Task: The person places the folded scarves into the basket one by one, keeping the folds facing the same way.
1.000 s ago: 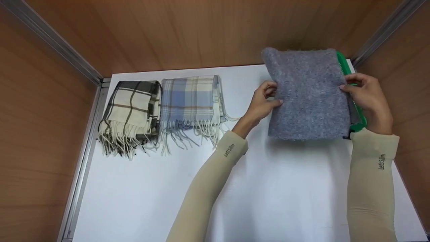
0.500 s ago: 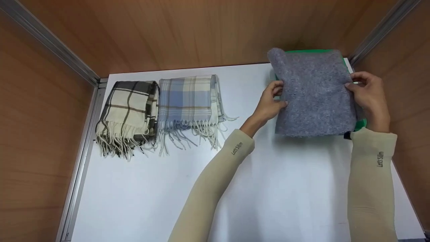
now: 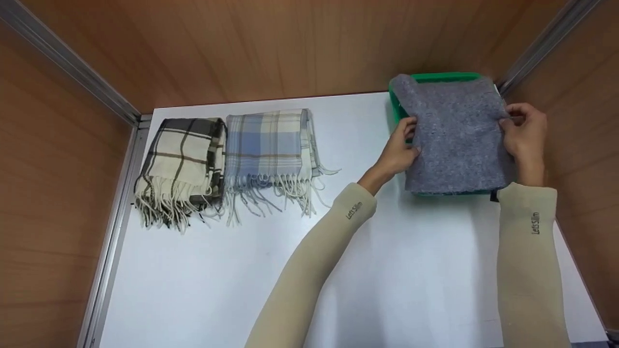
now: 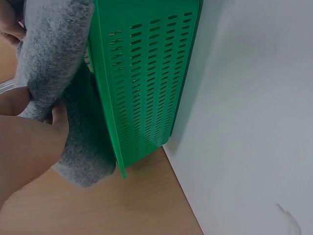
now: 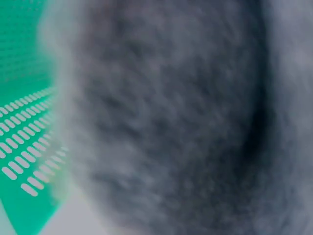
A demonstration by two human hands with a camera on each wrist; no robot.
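Observation:
A folded grey fuzzy cloth lies over the mouth of a green perforated basket at the back right of the table. My left hand pinches the cloth's left edge between thumb and fingers; the left wrist view shows the grey cloth beside the slotted basket wall. On the opposite edge, my right hand pinches the cloth too. Blurred cloth fills most of the right wrist view and hides that hand, with the basket at its left. The basket's inside is mostly covered.
Two folded plaid scarves with fringes lie at the back left of the white table: a black and cream one and a blue and cream one. Wooden panels close in the back and both sides.
Both hands have brought the grey cloth lower over the basket. In the head view the left hand has shifted right, and more of the basket's back and left rim shows.

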